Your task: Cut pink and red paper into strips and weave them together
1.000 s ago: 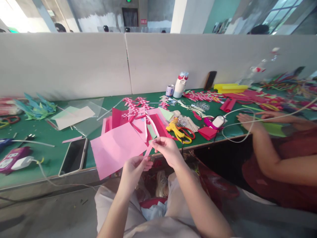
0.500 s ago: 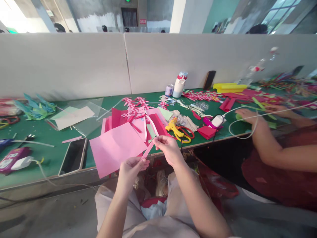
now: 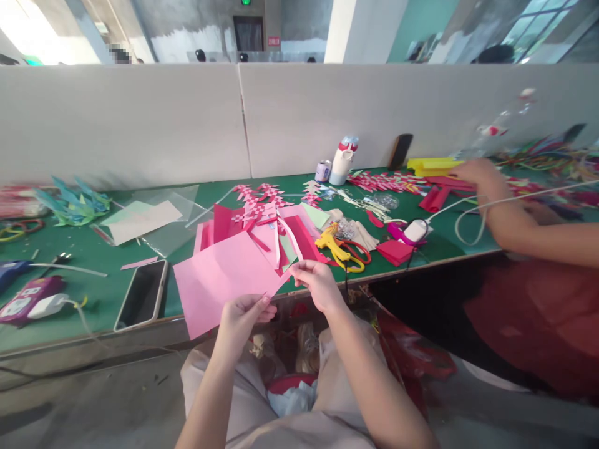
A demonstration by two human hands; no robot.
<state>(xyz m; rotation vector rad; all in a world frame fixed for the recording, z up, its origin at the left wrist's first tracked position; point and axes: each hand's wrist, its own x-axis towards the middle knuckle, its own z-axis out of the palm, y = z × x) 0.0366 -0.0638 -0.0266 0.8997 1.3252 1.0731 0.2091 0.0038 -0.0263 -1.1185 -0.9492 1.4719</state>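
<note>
1. Pinching is what I see from both hands: the left hand [image 3: 241, 315] and the right hand [image 3: 317, 284] are raised just off the near edge of the green counter [image 3: 93, 249], over the lap.
2. Between them runs a narrow pink paper strip [image 3: 279, 288], slanting from low on the left to higher on the right, in front of the counter's edge.
3. I read the left fingers [image 3: 262, 304] as closed together on the lower end of the strip, thumb against fingertips.
4. The right fingers [image 3: 299, 269] are likewise closed on the upper end, near the corner of a large pale pink paper sheet [image 3: 219, 280] that overhangs the counter edge.
5. Behind that sheet lies a heap of darker pink paper pieces and woven strips [image 3: 262, 218].
6. Just right of the heap I see a yellow glue gun [image 3: 334, 246] and red-handled scissors [image 3: 358, 251], close together.
7. A black smartphone with a pale rim [image 3: 141, 293] lies flat to the left of the sheet, near the counter edge.
8. At the back, against the grey partition [image 3: 187, 118], stands a white bottle with a red band [image 3: 341, 161].
9. To the right, a co-worker's hand [image 3: 475, 171] reaches over red and yellow paper; a white cable [image 3: 468, 218] loops beside the forearm.
</note>
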